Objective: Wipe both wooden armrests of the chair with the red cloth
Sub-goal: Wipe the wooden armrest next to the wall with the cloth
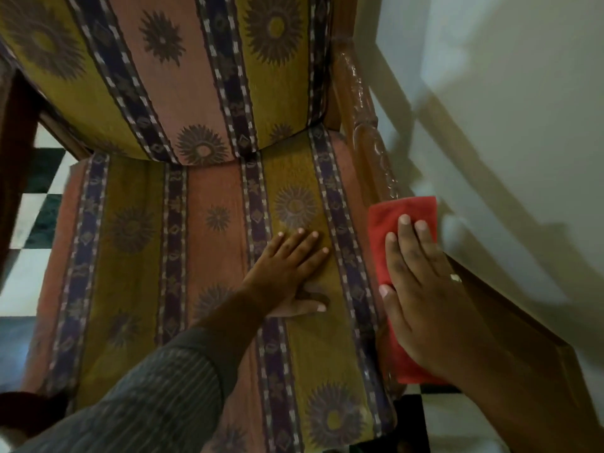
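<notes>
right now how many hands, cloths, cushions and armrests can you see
hands: 2, left hand flat on the seat, right hand pressing the cloth
red cloth: 1
cushions: 2, back cushion, seat cushion
wooden armrest: 1 clearly visible
total: 6

The chair (202,256) stood on a checkered floor (39,204); a red cloth (392,256) lay on its right wooden armrest (369,148).
</notes>
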